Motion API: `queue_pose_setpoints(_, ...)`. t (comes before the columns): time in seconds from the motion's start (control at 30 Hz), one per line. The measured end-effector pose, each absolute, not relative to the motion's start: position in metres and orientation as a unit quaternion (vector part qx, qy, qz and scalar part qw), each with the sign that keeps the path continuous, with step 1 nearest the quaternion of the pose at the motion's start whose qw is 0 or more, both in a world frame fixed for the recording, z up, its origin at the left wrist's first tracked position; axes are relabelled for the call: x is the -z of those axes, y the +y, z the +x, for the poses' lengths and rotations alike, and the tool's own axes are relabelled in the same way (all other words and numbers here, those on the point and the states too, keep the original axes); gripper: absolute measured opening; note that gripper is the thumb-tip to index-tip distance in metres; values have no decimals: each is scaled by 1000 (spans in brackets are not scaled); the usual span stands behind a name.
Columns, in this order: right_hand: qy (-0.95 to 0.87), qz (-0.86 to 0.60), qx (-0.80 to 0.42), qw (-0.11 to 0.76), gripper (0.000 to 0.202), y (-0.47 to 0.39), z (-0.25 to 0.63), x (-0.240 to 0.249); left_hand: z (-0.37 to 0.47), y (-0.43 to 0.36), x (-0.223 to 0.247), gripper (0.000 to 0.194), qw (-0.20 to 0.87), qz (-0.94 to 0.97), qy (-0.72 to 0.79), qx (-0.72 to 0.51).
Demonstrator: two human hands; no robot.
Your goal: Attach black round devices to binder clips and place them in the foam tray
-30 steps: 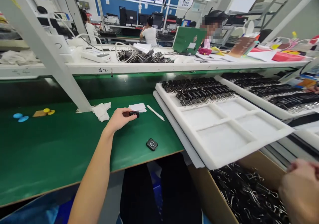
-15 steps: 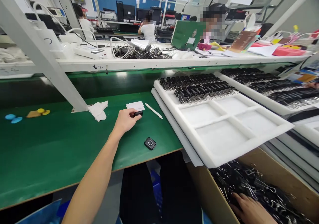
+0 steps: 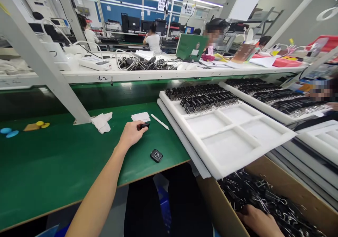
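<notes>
From the head camera, looking down over the green table (image 3: 66,159): the left hand (image 3: 130,135) is stretched out over it, palm down, fingers (image 3: 139,126) curled and pinched onto a small black device (image 3: 144,126) that sits at the fingertips, low on the table surface; just beyond it lies a white paper slip (image 3: 141,116), and to the right of that a white pen (image 3: 160,121), slanted; nearer the table's front edge, apart from the hand, a second small black square device (image 3: 156,155) lies flat, face up; a crumpled white cloth (image 3: 101,122) rests by the foot of the slanted grey post (image 3: 44,64).

Down at the bottom right, the right hand (image 3: 257,221) is sunk into a cardboard box (image 3: 303,191) heaped with black binder clips (image 3: 264,194); the fingertips are buried among the clips, so I cannot tell whether it grips any.

Above the box, overhanging the table's right end, a white foam tray (image 3: 237,152) has its far compartments packed with rows of clips (image 3: 203,96) and its near ones bare; more trays of clips (image 3: 277,93) run off to the right; far left on the table, blue and yellow discs (image 3: 9,132) sit together; other people work at the benches behind.
</notes>
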State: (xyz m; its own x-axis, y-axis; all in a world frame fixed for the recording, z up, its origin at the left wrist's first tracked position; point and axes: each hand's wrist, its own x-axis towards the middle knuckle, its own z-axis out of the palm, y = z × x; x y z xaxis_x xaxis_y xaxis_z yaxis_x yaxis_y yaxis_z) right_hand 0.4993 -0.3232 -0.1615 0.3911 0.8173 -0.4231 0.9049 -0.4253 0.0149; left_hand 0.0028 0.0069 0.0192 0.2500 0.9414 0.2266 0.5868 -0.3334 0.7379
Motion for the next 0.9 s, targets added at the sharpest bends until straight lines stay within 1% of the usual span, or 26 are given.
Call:
queue_pose_setpoints(0.1, 570, 804, 116, 126, 31, -326, 492, 163, 1, 8, -19, 28, 263, 743, 513, -340)
queue_pose_setpoints(0.2, 590, 797, 103, 77, 30, -328, 485, 161, 0, 7, -20, 28, 264, 744, 514, -335)
queue_pose_setpoints(0.33, 512, 839, 183, -21, 38, -323, 472, 148, 1, 7, -22, 28, 260, 747, 515, -330)
queue_pose_setpoints(0.4, 473, 852, 199, -101, 40, -318, 468, 139, 1, 7, -22, 28, 259, 748, 514, -329)
queue_pose_setpoints(0.5, 439, 850, 186, -225, 38, -311, 471, 128, 1, 7, -21, 29, 261, 748, 514, -329)
queue_pose_setpoints(0.57, 412, 842, 227, -263, 39, -307, 475, 125, 0, 7, -20, 29, 262, 748, 513, -332)
queue_pose_setpoints(0.7, 353, 799, 359, -328, 42, -305, 476, 126, 0, 8, -18, 28, 256, 749, 512, -333)
queue_pose_setpoints(0.8, 252, 767, 434, -400, 62, -303, 471, 121, 0, 8, -19, 27, 254, 749, 515, -330)
queue_pose_setpoints(0.9, 166, 713, 497, -466, 70, -300, 469, 100, 0, 7, -20, 26, 255, 747, 517, -332)
